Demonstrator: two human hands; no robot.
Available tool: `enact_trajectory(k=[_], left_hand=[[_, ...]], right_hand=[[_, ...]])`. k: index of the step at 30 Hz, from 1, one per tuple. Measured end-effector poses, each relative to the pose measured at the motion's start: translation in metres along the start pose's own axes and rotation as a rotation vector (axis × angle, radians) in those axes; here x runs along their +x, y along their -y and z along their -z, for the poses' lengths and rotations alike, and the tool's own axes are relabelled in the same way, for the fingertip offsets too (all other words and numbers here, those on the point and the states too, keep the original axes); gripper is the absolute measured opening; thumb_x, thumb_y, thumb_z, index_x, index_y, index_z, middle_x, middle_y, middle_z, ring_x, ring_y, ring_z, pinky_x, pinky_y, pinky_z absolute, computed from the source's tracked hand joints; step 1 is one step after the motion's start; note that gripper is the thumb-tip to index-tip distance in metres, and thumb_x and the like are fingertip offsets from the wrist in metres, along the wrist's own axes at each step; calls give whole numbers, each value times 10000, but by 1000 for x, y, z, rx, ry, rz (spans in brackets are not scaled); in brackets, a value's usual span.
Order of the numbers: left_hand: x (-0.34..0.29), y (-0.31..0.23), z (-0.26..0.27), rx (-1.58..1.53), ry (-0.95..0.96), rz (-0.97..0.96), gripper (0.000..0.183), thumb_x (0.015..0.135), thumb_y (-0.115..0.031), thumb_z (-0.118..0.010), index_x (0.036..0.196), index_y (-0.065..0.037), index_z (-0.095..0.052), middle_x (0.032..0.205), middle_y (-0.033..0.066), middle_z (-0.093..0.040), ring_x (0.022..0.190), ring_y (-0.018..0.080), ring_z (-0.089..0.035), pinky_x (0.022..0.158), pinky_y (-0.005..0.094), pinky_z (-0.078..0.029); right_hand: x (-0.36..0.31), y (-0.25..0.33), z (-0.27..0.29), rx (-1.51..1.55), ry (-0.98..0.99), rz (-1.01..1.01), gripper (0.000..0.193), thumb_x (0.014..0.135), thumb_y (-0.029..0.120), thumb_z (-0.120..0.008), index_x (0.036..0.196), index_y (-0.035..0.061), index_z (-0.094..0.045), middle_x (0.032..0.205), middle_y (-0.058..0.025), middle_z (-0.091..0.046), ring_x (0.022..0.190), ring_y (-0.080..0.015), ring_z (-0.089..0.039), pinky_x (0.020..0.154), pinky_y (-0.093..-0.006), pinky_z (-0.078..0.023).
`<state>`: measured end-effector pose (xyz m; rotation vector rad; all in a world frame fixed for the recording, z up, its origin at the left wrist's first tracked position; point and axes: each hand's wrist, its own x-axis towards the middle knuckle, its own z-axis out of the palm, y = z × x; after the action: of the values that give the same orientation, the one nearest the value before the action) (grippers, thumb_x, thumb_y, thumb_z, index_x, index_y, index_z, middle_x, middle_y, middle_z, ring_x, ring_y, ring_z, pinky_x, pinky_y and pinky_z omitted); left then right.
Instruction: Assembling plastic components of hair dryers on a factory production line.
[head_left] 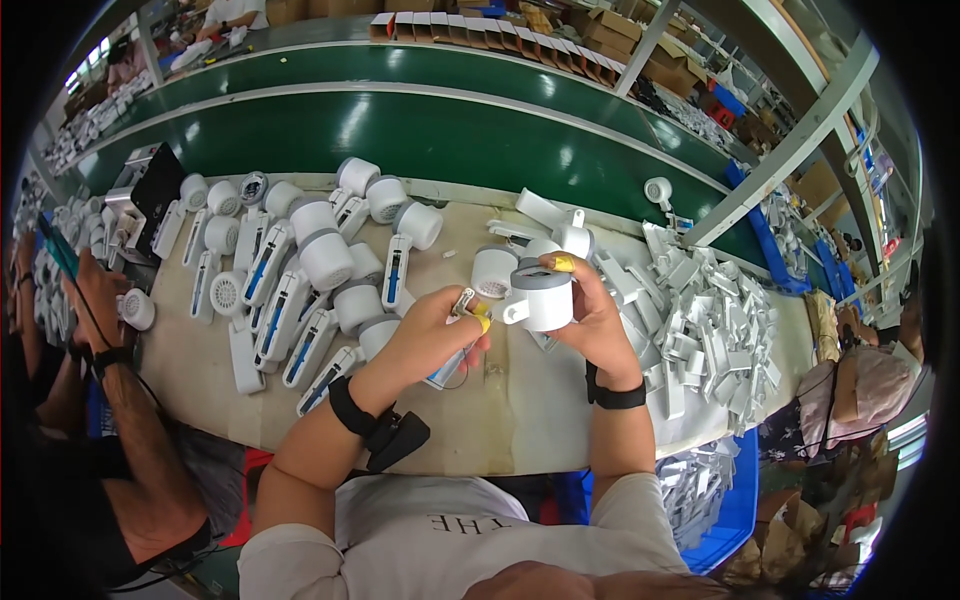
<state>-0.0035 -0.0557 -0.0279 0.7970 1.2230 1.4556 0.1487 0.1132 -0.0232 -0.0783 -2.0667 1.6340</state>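
Note:
Over the middle of the table, my right hand (pixel 600 325) grips a white cup-shaped housing (pixel 545 303) with a grey rim and a small side tab. My left hand (pixel 435 335) is closed around a white handle half (pixel 443 374) with a blue strip inside, mostly hidden by my fingers. The two parts are close together; I cannot tell if they touch. Yellow covers wrap fingertips on both hands. Just beyond lie more white housings (pixel 495 270). Left of my left hand, similar housings (pixel 326 260) with grey ends lie among open handles (pixel 268 265) with blue strips.
A pile of white plastic pieces (pixel 705 335) covers the table's right side. Below it sits a blue bin (pixel 735 500) of similar parts. A green conveyor (pixel 460 135) runs behind the table. At left, a co-worker's hand (pixel 95 300) is near a black-and-silver box (pixel 145 205).

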Motion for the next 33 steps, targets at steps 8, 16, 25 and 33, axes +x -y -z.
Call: enact_trajectory(k=[8, 16, 25, 33], left_hand=[[2, 7, -4, 120, -120, -88, 128, 767, -78, -543, 860, -8, -489, 672, 68, -572, 530, 113, -543, 477, 249, -437], [-1, 6, -11, 570, -108, -245, 271, 672, -149, -609, 867, 16, -518, 636, 66, -553, 567, 130, -543, 520, 270, -420], [-4, 10, -16, 503, -68, -273, 304, 711, -163, -621, 918, 28, -504, 678, 106, -575, 585, 163, -569, 534, 297, -434], [-5, 6, -26, -55, 102, -139, 235, 886, -227, -497, 972, -10, -519, 804, 90, -617, 674, 138, -600, 608, 260, -474]], right_hand=[[-3, 19, -1, -390, 11, 59, 688, 617, -60, -709, 1225, 99, -429, 1214, -75, -466, 1113, -211, -485, 939, -337, -388], [23, 68, 9, -274, 251, -84, 526, 723, 142, -708, 1201, 48, -511, 1150, -94, -510, 1044, -218, -511, 868, -321, -419], [37, 67, 8, -533, 351, -70, 432, 765, 173, -675, 1173, 97, -555, 1086, -99, -542, 972, -216, -531, 830, -298, -417], [15, 49, 52, -418, 160, -311, 395, 823, 305, -598, 1105, 31, -569, 1070, -113, -566, 988, -207, -527, 831, -307, -417]])
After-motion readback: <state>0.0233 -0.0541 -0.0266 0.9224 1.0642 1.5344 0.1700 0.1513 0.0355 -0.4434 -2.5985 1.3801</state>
